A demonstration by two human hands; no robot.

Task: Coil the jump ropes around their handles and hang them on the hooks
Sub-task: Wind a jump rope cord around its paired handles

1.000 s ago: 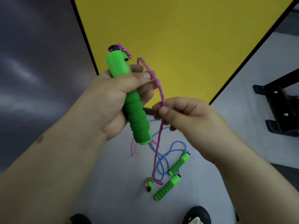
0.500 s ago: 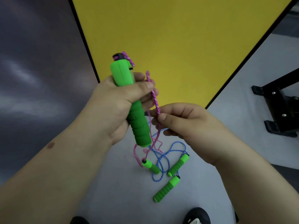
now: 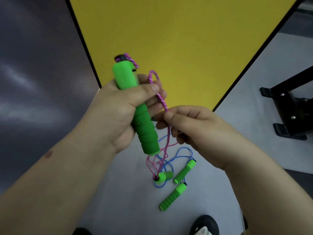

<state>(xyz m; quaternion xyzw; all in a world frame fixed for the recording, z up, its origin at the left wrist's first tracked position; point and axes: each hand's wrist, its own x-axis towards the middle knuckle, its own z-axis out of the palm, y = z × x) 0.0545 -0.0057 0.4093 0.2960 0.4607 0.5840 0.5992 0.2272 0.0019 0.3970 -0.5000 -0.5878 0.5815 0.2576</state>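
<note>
Head view. A green foam jump-rope handle point(image 3: 135, 106) was held nearly upright in the left hand point(image 3: 118, 111), whose grip was clenched around its middle. The pink rope point(image 3: 161, 100) looped out beside the thumb and was pinched in the grip of the right hand point(image 3: 191, 126). Its far handle point(image 3: 163, 178) hung below on pink strands. A blue rope point(image 3: 183, 153) and its two green handles point(image 3: 185, 171) were seen lying on the grey floor point(image 3: 128, 200), below a yellow panel point(image 3: 177, 39).
</note>
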